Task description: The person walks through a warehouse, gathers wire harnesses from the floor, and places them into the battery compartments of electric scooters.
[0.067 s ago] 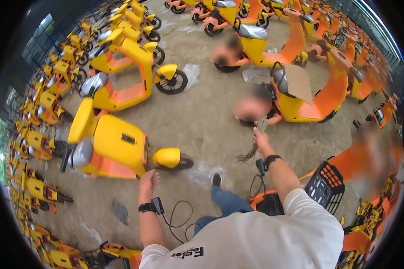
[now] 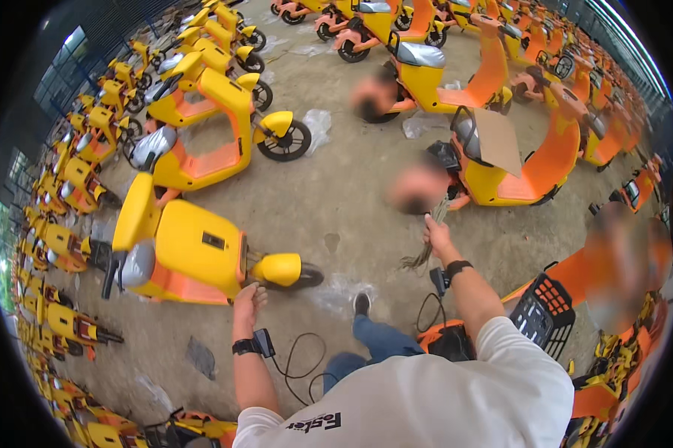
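Observation:
My right hand (image 2: 439, 237) is closed around a bundle of thin grey-brown strands (image 2: 418, 260), whose ends stick out above and below the fist. Whether they are cord or wire I cannot make out. Just beyond it, low on the floor, is the blurred end of a yellow and orange scooter (image 2: 493, 183). My left hand (image 2: 250, 302) has its fingers curled in, beside the front of another yellow scooter (image 2: 202, 239). Anything inside those fingers is hidden. A black band with a small box sits on each wrist, and a cable hangs from each.
Rows of yellow and orange scooters stand left, right and at the back. A flat cardboard piece (image 2: 498, 140) lies on one seat. Clear plastic wrap (image 2: 340, 295) lies on the concrete floor (image 2: 351, 194). A black basket (image 2: 543, 317) is near my right elbow.
My right hand has shifted slightly right and down with the bundle of strands, which hangs at a slightly different angle. The left hand looks nearly unmoved.

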`<state>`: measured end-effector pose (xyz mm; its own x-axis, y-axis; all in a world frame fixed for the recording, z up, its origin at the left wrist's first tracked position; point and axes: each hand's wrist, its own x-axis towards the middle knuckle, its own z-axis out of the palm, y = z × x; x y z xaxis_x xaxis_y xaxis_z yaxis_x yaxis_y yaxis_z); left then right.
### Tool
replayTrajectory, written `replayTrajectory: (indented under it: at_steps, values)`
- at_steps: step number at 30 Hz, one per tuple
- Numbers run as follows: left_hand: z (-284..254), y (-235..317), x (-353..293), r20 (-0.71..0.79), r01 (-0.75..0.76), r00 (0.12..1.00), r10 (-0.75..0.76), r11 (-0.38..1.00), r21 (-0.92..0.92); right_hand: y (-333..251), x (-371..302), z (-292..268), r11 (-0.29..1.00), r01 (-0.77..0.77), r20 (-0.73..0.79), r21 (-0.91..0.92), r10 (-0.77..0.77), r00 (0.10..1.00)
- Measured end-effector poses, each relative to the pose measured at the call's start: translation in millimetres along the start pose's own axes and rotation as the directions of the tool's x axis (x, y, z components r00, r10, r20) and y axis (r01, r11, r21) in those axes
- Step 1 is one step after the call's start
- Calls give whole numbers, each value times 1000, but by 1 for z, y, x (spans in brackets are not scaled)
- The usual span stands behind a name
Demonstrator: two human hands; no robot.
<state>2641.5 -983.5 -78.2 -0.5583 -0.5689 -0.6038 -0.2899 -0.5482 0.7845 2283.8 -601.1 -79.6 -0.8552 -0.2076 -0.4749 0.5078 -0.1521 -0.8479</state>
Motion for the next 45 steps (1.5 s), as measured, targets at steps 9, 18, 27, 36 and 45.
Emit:
replayTrajectory:
  at_steps: [9,18,27,36,45]
  values:
    - [131,180,169,93,-63,993,72,994,-90,-157,81,60,982,119,33,-144,-116,993]
    - [243,302,380,284,-76,956,75,997,-6,-214,254,119,963,174,60,-204,-165,985]
    - [319,426,563,230,41,972,-49,998,39,-312,411,267,908,-68,108,-414,124,986]
    - [355,552,736,140,-60,988,64,998,-28,-381,649,398,995,-62,331,-74,84,940]
    - [342,641,855,-127,50,990,-59,996,-70,-466,884,485,974,-174,219,-142,202,955]
